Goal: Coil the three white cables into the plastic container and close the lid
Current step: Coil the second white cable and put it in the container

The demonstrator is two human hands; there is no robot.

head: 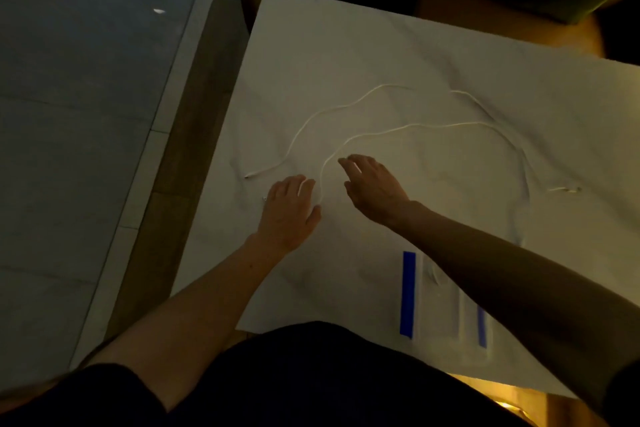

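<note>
Thin white cables [415,126]: lie loose on the white table top [329,45], spread in wide arcs across its middle. None is coiled and none is in the box. The strands overlap at far right, so a count of three is hard to confirm.
Inner arc, left leg: runs near-to-far between the two hands, touching or just beside the index side of the left hand.
Left hand [291,208]: palm down, fingertips bent onto the surface. A white sliver shows among the fingers, but I cannot tell whether they pinch the cable.
Right hand [374,187]: fingers straight and released, just right of the same strand, gripping nothing.
Clear plastic container with blue strips [446,315]: at the near edge, right of centre, partly under the right forearm and well apart from the cable ends. Lid state unclear.
Judgement: gathering is only starting. The left hand is nearer the strand's near end, and the long run leads far and right, so coiling likely means drawing it back toward the hands.
</note>
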